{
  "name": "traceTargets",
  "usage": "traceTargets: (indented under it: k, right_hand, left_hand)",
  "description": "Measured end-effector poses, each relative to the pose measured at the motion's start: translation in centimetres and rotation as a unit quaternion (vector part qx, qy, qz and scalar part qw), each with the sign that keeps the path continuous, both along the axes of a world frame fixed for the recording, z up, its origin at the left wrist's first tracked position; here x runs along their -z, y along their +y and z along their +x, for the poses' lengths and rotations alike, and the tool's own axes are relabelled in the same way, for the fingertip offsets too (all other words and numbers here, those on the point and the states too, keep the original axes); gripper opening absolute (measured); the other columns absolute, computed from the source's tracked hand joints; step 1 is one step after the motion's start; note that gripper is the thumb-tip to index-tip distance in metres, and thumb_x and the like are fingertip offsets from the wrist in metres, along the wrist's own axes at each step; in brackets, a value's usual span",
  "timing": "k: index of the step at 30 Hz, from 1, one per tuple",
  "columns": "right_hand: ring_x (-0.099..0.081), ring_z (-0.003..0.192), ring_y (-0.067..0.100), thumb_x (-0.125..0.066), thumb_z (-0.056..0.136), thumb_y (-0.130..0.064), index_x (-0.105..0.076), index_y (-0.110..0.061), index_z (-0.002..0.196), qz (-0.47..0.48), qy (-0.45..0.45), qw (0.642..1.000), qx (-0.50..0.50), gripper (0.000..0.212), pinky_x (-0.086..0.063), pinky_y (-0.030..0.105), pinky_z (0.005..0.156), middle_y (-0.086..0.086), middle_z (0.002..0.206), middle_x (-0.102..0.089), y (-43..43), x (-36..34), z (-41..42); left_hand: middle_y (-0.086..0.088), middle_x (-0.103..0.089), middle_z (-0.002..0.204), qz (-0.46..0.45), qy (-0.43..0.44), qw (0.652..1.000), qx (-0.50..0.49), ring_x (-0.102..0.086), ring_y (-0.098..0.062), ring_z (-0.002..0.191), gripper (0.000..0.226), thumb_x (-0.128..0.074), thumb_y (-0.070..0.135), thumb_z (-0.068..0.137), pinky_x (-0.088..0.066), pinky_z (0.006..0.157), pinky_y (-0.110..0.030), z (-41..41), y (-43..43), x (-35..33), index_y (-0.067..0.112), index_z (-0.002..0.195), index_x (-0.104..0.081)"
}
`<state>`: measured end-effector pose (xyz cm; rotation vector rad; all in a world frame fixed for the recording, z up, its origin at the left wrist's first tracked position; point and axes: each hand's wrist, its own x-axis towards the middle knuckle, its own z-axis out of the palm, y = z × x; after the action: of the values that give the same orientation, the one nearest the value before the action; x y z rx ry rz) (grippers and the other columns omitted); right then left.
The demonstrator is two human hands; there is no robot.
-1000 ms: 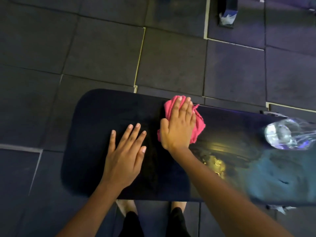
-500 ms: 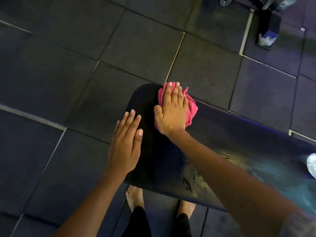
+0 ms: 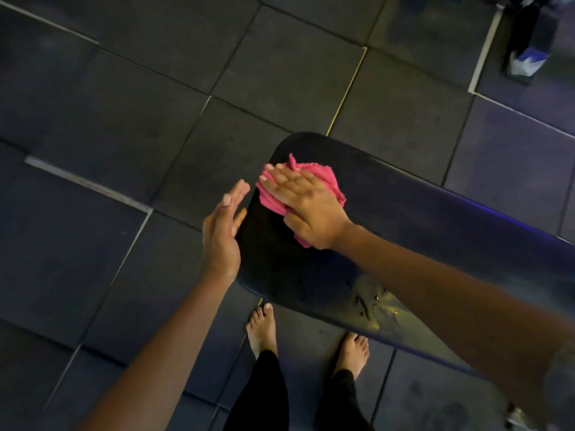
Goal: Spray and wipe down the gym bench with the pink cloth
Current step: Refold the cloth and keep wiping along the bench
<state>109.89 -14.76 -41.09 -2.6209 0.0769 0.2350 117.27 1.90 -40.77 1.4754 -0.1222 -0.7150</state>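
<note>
At the left end of the gym bench point(image 3: 311, 275), your right hand point(image 3: 306, 206) lies flat on the bunched pink cloth point(image 3: 323, 178), fingers extended and pressing it onto the dark pad. Your left hand point(image 3: 222, 234) is open, fingers straight and together, palm against the bench's rounded end edge. Wet droplets point(image 3: 373, 301) glisten on the near side, right of your bare feet point(image 3: 261, 331).

Left hand point(image 3: 221, 234) blocks the bench point(image 3: 404, 219) end; padding rightward lies clear, floor point(image 3: 124, 104) around open.
</note>
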Motion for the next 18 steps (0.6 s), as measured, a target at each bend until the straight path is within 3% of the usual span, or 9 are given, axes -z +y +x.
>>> traceTargets:
  k: [3,6,10,13,16,18]
  right_hand:
    - [-0.016,0.15,0.024,-0.046,0.083,-0.027,-0.028,-0.015,0.151,0.028,-0.003,0.998,-0.06,0.071,-0.016,0.048,0.12,0.008,0.16,-0.023,3.3,0.2,-2.1]
    - [-0.016,0.15,0.024,-0.048,0.083,-0.025,-0.028,-0.015,0.152,0.027,-0.009,0.994,-0.109,0.072,-0.014,0.047,0.121,0.007,0.16,-0.023,5.7,0.6,-4.1]
    - [-0.022,0.148,0.025,-0.056,0.083,-0.018,-0.035,-0.016,0.149,0.025,-0.03,0.991,-0.127,0.069,-0.014,0.044,0.121,0.006,0.157,-0.031,6.9,0.7,-5.7]
    - [-0.033,0.144,0.024,-0.062,0.081,-0.014,-0.049,-0.019,0.142,0.041,-0.052,0.987,-0.149,0.063,-0.022,0.044,0.118,0.003,0.15,-0.044,7.2,0.5,-7.1]
    - [-0.035,0.143,0.021,-0.051,0.077,-0.013,-0.059,-0.023,0.133,0.057,-0.041,0.981,-0.181,0.057,-0.026,0.045,0.118,-0.002,0.149,-0.047,7.4,0.6,-9.7]
    - [-0.033,0.144,0.018,-0.055,0.073,-0.009,-0.063,-0.023,0.129,0.054,-0.028,0.977,-0.206,0.058,-0.024,0.044,0.119,-0.004,0.148,-0.047,7.3,0.7,-12.1]
  left_hand:
    - [-0.01,-0.052,0.138,0.003,-0.007,1.0,0.008,-0.051,-0.006,0.126,0.052,-0.028,0.036,0.095,-0.04,0.104,-0.02,-0.6,0.5,0.0,0.009,0.136,-0.046]
    - [-0.007,-0.054,0.138,0.03,-0.023,0.999,0.015,-0.049,-0.006,0.128,0.055,-0.029,0.038,0.094,-0.037,0.108,-0.024,-1.2,1.1,-0.4,0.008,0.136,-0.048]
    - [0.003,-0.05,0.142,0.124,-0.135,0.978,0.097,-0.035,-0.002,0.138,0.051,-0.032,0.04,0.096,-0.031,0.114,-0.031,-2.0,2.5,-0.3,0.014,0.135,-0.052]
    - [0.004,-0.047,0.145,0.152,-0.183,0.958,0.161,-0.028,-0.001,0.141,0.05,-0.033,0.04,0.097,-0.027,0.115,-0.024,-2.9,3.3,-0.2,0.015,0.136,-0.049]
    - [0.002,-0.047,0.145,0.138,-0.173,0.963,0.153,-0.027,-0.002,0.141,0.054,-0.033,0.044,0.094,-0.024,0.113,-0.017,-3.6,3.5,-0.4,0.015,0.137,-0.048]
    - [0.002,-0.045,0.146,0.135,-0.18,0.962,0.152,-0.027,-0.004,0.142,0.05,-0.034,0.039,0.096,-0.023,0.117,-0.027,-4.1,3.5,-0.5,0.015,0.137,-0.047]
